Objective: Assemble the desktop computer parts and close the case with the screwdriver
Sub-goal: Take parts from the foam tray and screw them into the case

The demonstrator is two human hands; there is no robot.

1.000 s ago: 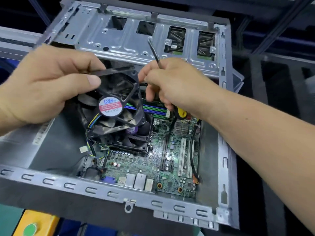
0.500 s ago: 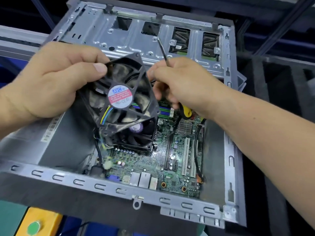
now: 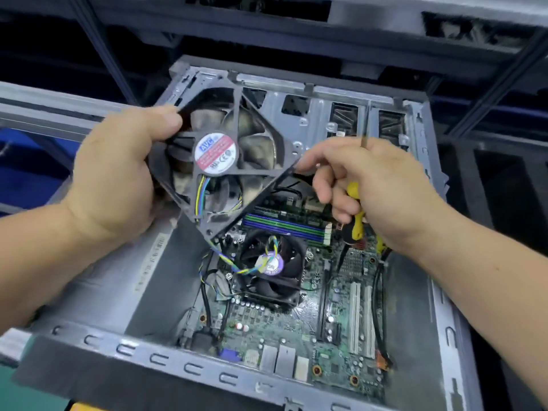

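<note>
A person's left hand [image 3: 112,179] gripped a dusty case fan [image 3: 228,161] above the open computer case [image 3: 166,357], its wires trailing to the motherboard [image 3: 296,330], while the right hand [image 3: 370,185] steadied a corner, fingers curled round a yellow-handled screwdriver [image 3: 354,215]. Seating and screwing the fan appeared next. Dark metal racking [image 3: 267,46] stood behind.

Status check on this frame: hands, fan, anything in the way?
Left hand grips case fan, raised over open case. Right hand holds screwdriver, fingertip at fan corner. Fan wires trail across CPU cooler.
</note>
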